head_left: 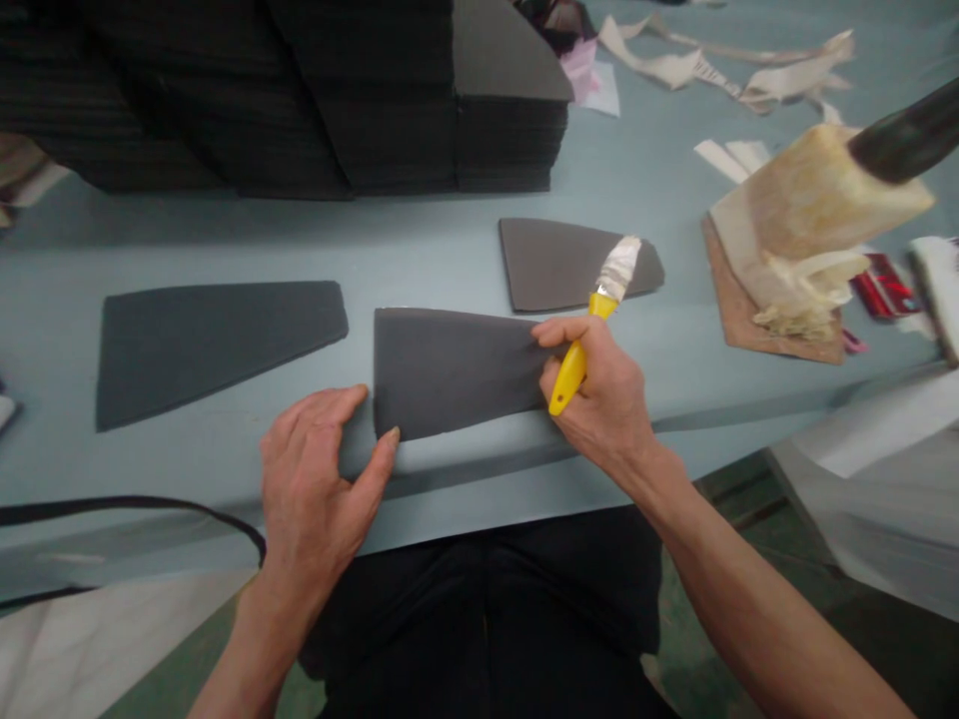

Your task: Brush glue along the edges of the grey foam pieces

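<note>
A dark grey tapered panel (457,369) lies flat on the table before me. My right hand (599,384) is closed round a paintbrush with a yellow handle (570,377), its pale bristles pointing up and away; the fingers also reach the panel's narrow right end. At the wide left end is my left hand (322,469), fingers apart, the thumb touching the lower corner. Another dark panel (217,345) lies to the left. Behind the brush a browner panel (558,262) lies flat, partly covered by the bristles.
Tall stacks of black panels (405,120) stand at the back left. A stained, pale container (809,200) with a dark handle sits on a brown board (738,310) at the right. Fabric strips (674,65) lie at the back; a black cord (150,502) crosses the front left.
</note>
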